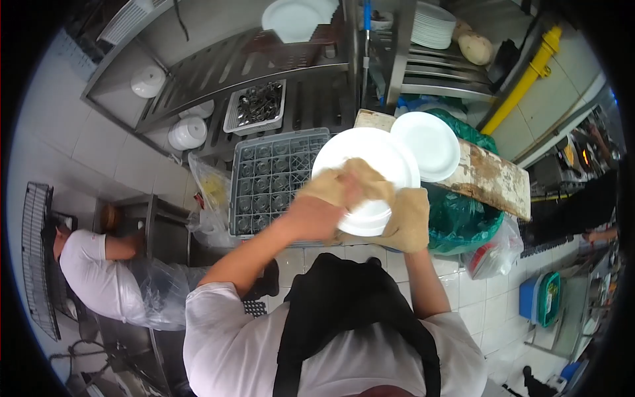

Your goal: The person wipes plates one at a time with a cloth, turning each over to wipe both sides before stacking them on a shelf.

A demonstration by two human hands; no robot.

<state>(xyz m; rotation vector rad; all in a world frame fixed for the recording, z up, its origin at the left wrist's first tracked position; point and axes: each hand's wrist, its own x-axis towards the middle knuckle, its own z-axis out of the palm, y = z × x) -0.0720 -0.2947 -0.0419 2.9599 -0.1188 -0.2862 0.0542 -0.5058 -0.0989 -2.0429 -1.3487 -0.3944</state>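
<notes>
While a tan cloth [407, 221] hides the right hand, the blurred left hand [321, 215] holds cloth on the white plate [377, 142], beside the glass rack [261, 185].
How open both hands are, and the right one's grip, I cannot tell.

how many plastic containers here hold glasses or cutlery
2: a grey plastic rack of clear glasses, left of the large white plate, and a white plastic basket of metal cutlery, beyond the rack. Others may be hidden.
</notes>
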